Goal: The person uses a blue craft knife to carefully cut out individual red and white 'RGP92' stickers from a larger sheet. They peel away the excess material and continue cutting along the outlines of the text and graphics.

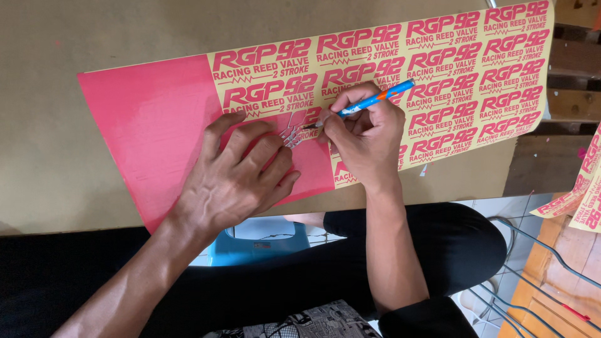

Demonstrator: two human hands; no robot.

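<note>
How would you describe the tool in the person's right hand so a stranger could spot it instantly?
Find the pink and yellow sticker sheet on the brown board. Over its middle, the right hand grips a slim craft knife, tip down by the left hand. It is the only blue-and-orange thing on the sheet.

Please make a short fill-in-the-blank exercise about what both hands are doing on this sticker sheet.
1. The right hand holds a thin blue and orange craft knife in a ____ grip.
2. The left hand lies flat on the ____ part of the sticker sheet.
3. The knife tip meets the sheet just beside the left hand's ____.
4. The sheet lies on a ____ board.

Missing words: pen-like; pink; fingertips; brown
</note>
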